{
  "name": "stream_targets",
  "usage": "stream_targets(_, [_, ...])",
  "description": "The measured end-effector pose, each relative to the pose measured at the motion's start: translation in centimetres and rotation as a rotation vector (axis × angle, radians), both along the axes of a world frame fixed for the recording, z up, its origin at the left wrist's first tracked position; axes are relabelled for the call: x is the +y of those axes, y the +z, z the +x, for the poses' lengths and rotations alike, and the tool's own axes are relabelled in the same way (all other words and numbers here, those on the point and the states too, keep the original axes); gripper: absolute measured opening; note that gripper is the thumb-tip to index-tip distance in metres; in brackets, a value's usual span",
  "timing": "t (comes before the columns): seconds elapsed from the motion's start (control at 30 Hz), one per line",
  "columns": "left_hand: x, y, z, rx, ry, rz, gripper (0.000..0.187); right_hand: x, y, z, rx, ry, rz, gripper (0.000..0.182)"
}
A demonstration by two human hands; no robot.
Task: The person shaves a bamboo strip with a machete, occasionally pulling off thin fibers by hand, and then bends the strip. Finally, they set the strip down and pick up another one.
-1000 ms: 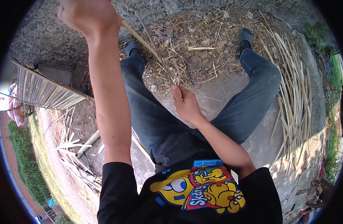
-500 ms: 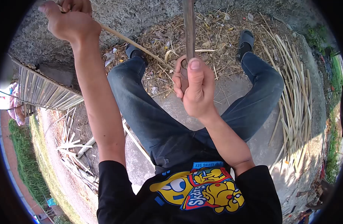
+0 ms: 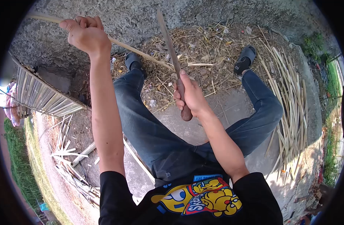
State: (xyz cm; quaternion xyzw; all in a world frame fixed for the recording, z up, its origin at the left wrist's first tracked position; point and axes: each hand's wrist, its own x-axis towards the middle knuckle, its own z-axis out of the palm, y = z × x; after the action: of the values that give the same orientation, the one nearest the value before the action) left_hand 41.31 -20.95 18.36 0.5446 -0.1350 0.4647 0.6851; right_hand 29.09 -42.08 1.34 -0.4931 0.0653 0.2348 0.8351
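Observation:
My left hand (image 3: 90, 37) is closed round a long, thin bamboo strip (image 3: 136, 50), held up in front of the wall. The strip runs from the upper left through my fist, sloping down to the right, and its far end reaches the blade just above the handle. In my right hand (image 3: 191, 94) is a long-bladed knife (image 3: 167, 39), gripped by its dark wooden handle. My thumb lies along the top of the handle, and the blade points up and slightly left. Both hands are out over the ground between my spread legs.
Shavings and litter (image 3: 202, 48) cover the ground by the rough wall (image 3: 224, 15). A heap of split bamboo strips (image 3: 292, 112) lies on the right. To the left stand a slatted bamboo panel (image 3: 48, 92) and more bamboo pieces (image 3: 72, 165). My feet in dark slippers rest ahead.
My left hand has moved right and slightly down with the strip. The knife has tilted left from near upright, and my right hand has come a little lower.

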Motion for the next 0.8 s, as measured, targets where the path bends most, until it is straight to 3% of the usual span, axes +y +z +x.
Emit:
stream_targets(0.03, [-0.1, 0.2, -0.5, 0.029, 0.071, 0.071, 0.056, -0.2, 2.1, 0.1, 0.011, 0.018, -0.014, 0.056])
stream_targets(0.1, [-1.0, 2.1, -2.1, 0.037, 0.085, 0.069, 0.056, -0.2, 4.2, -0.4, -0.525, -0.209, -0.113, 0.051])
stream_targets(0.2, [-3.4, 1.3, -1.5, -0.051, 0.063, 0.066, 0.056, 1.2, 2.0, -1.6, -0.64, -0.368, -0.031, 0.049])
stream_targets(0.23, [-3.7, 1.0, -0.8, -0.127, 0.04, 0.056, 0.058, 2.1, -1.0, -2.2, -0.605, -0.377, -0.082, 0.05])
stream_targets(0.27, [-2.3, 0.1, 1.4, -0.129, 0.045, 0.054, 0.058, 2.5, -7.3, -2.0, -0.546, -0.309, -0.29, 0.052])
stream_targets(0.3, [-0.2, -1.2, 4.7, -0.085, -0.241, 0.0, 0.058, 2.6, -12.9, -1.5, -0.491, -0.252, -0.496, 0.054])
stream_targets(0.33, [0.4, -1.5, 6.5, -0.039, -0.536, -0.05, 0.059, 1.4, -15.4, -1.7, -0.164, -0.045, -0.482, 0.055])
stream_targets(0.37, [-6.0, -0.1, 1.7, 0.096, 0.3, 0.209, 0.059, 0.0, -16.3, -1.6, 0.156, 0.155, -0.453, 0.056])
stream_targets(0.4, [-5.5, 0.5, 0.5, 0.071, 0.285, 0.211, 0.059, -0.4, -15.9, -1.1, 0.137, 0.132, -0.447, 0.056])
stream_targets(0.47, [-3.4, 1.9, -0.8, -0.043, 0.034, 0.207, 0.055, -0.7, -12.9, 0.0, 0.266, -0.058, -0.246, 0.059])
stream_targets(0.53, [-4.2, 2.1, -1.7, -0.026, 0.018, 0.143, 0.055, -2.3, -9.7, 0.1, 0.39, -0.104, -0.104, 0.058])
stream_targets(0.6, [-3.5, 3.0, -1.8, 0.009, 0.041, 0.092, 0.056, -4.5, -8.1, 1.2, 0.385, 0.184, 0.852, 0.057])
stream_targets(0.67, [-4.0, 3.8, -2.3, 0.037, 0.055, 0.054, 0.051, -4.5, -0.8, -0.6, 0.217, 0.066, 0.514, 0.06])
stream_targets(0.7, [-4.8, 3.6, -2.4, 0.011, 0.041, 0.152, 0.048, -4.1, 2.2, -1.5, 0.094, -0.032, 0.386, 0.061])
stream_targets(0.77, [-6.4, 3.3, -2.4, 0.015, 0.029, 0.246, 0.045, -3.1, 4.8, -2.5, 0.001, -0.114, 0.247, 0.062])
stream_targets(0.8, [-7.4, 3.6, -2.2, 0.002, 0.035, 0.223, 0.049, -2.8, 5.2, -2.7, -0.201, -0.242, 0.162, 0.057])
